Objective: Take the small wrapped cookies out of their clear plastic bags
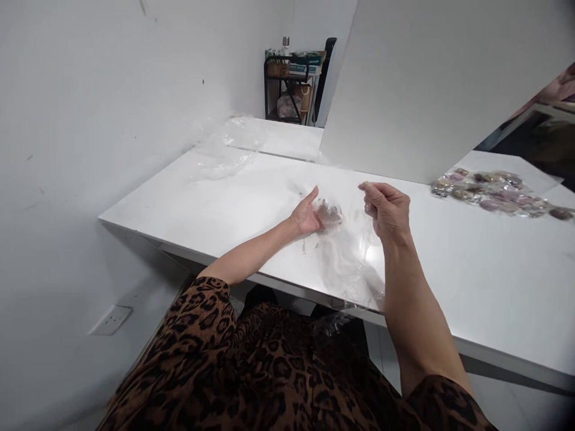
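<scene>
My left hand [308, 216] is low over the white table, thumb raised, its fingers partly hidden behind a small grey-brown item in clear plastic [330, 214] that rests against them. What the item is I cannot make out. Beside it my right hand [389, 209] is raised above the tabletop, closed in a pinch. Thin clear plastic film [345, 263] spreads between and below both hands and hangs over the front edge; it seems to run up to the right fingers, though its edge there is hard to see.
More crumpled clear plastic [229, 149] lies at the table's back left, by the wall. Several wrapped brown and pink items [498, 193] sit at the right. A large white panel [404, 90] stands behind the table [494, 287]. A black rack [291, 78] is farther back.
</scene>
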The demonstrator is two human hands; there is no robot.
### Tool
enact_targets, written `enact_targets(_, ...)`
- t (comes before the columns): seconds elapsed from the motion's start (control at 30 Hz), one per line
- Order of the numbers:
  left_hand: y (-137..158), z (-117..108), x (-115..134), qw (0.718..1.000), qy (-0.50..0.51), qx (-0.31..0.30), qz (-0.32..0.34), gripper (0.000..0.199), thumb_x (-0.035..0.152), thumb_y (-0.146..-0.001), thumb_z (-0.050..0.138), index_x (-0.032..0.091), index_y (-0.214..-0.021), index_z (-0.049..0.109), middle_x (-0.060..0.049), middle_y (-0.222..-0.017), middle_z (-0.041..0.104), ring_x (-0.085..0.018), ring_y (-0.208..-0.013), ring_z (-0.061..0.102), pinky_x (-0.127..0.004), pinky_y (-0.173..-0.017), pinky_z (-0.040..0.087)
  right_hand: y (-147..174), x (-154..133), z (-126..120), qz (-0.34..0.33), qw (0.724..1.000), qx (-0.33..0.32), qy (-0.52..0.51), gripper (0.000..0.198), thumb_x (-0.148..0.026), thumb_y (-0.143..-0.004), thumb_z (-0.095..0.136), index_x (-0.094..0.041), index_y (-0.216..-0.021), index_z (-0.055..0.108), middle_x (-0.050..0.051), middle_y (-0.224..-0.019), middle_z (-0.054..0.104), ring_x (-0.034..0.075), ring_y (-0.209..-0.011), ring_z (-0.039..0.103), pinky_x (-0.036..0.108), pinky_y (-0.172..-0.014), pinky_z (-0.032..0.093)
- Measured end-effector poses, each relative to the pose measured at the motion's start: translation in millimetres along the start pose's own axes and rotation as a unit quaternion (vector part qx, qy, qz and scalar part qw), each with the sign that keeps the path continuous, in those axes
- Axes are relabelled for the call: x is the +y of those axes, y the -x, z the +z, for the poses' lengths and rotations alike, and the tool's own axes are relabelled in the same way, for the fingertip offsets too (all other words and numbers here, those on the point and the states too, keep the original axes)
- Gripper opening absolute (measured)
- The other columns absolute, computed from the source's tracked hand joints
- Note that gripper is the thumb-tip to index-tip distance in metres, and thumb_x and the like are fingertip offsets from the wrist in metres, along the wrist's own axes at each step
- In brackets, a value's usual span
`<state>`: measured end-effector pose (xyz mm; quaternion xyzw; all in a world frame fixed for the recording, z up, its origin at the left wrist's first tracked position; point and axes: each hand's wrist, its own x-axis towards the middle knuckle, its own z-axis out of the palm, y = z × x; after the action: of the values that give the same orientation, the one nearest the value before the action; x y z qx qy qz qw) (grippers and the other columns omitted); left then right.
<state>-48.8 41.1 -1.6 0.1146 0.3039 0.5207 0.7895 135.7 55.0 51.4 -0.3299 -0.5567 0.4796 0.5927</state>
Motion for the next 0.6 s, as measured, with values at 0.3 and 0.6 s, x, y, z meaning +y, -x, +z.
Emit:
enact_targets(0.3, -1, -1, -6, 0.999, -0.026, -0.037, -0.016, 0.050, 0.061, -0.086, 0.075, 0.017, -0.109, 0.066, -0.006, -0.082, 0.070, -0.021, -0.075, 0.070, -0.050, -0.090, 0.059, -24, -54, 12, -0.082, 0.995, 0.008, 0.050, 0.014, -0.032, -0.076, 0.088, -0.020, -0.077, 0.080, -0.002, -0.053, 0.051, 0.008, -0.046, 0.035, 0.027, -0.043, 0.014)
enact_targets(0.6, -11, -3, -12, 0.990, -0.130, 0.035, 0.029, 0.014, 0.025, -0.088, 0.077, 0.016, -0.088, 0.067, -0.005, -0.078, 0.068, -0.016, -0.071, 0.064, -0.031, -0.071, 0.052, -47, -109, 20, -0.165, 0.983, 0.033, 0.078, 0.015, -0.010, -0.084, 0.077, -0.015, -0.070, 0.074, -0.003, -0.047, 0.049, 0.007, -0.038, 0.034, 0.028, -0.043, 0.011)
